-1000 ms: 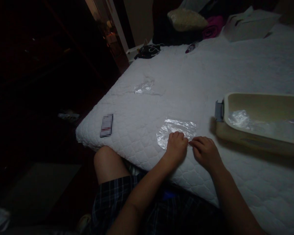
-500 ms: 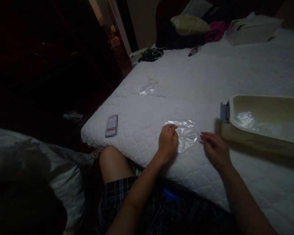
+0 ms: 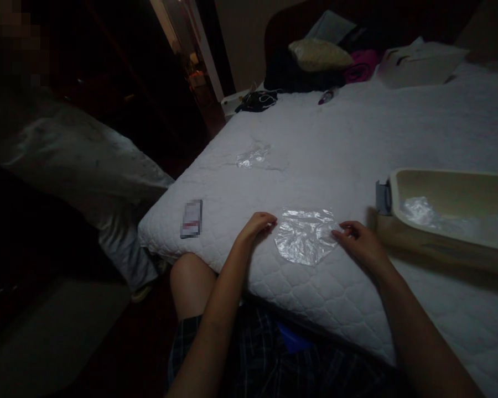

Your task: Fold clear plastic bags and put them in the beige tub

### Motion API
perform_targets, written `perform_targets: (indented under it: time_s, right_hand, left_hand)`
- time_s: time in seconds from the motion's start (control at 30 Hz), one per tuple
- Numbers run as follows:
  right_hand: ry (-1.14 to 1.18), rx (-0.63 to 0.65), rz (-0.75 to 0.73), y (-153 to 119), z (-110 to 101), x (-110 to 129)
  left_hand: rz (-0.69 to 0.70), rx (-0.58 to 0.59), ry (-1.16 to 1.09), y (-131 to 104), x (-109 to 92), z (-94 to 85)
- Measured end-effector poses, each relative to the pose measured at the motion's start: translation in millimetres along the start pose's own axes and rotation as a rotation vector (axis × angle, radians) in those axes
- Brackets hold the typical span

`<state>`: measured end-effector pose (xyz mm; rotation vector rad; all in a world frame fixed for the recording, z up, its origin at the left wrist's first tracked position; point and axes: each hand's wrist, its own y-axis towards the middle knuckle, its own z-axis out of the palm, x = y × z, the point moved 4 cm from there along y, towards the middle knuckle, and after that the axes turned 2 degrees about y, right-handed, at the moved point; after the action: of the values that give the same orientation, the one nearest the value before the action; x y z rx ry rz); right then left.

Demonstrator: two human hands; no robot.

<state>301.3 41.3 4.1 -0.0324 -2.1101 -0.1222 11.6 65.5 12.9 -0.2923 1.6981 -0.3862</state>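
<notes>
Near the front edge of the bed (image 3: 336, 138), a clear bag (image 3: 302, 246) lies flat between two hands. The right hand (image 3: 361, 243) pinches the bag's right side between thumb and finger. The left hand (image 3: 257, 226) is at its left side, fingertips drawn together; whether they grip plastic, I cannot tell. Right of the bag stands a tub (image 3: 444, 246) with crumpled plastic (image 3: 419, 209) inside. Toward the bed's left front corner lies a phone (image 3: 192, 219); farther back, near the left edge, some film (image 3: 253, 157). Beyond that corner stands another person (image 3: 95, 155).
</notes>
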Motion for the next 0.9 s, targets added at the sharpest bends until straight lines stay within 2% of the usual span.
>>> perform_targets:
  time_s: [0.13,0.3,0.57,0.67,0.8,0.9]
  right_hand:
    - [-0.173,-0.021,-0.093,4,4,2]
    - [-0.168,0.041,-0.121,12,8,6]
    - [0.094,0.076,0.025,18,11,4]
    - [0.081,0.049,0.048,18,13,2]
    - [-0.083,-0.030,-0.062,17,14,3]
    - [-0.079,-0.050,-0.124,17,15,3]
  left_hand:
    - [0.004,0.083,0.019,4,-3,2.9]
    - [0.034,0.155,0.010,10,-5,9.6]
    - [0.081,0.158,-0.061,16,4,9.4]
    - [0.067,0.144,-0.060,16,4,10.2]
    - [0.075,0.155,-0.077,18,6,9.9]
    - [0.089,0.170,-0.044,20,8,8.8]
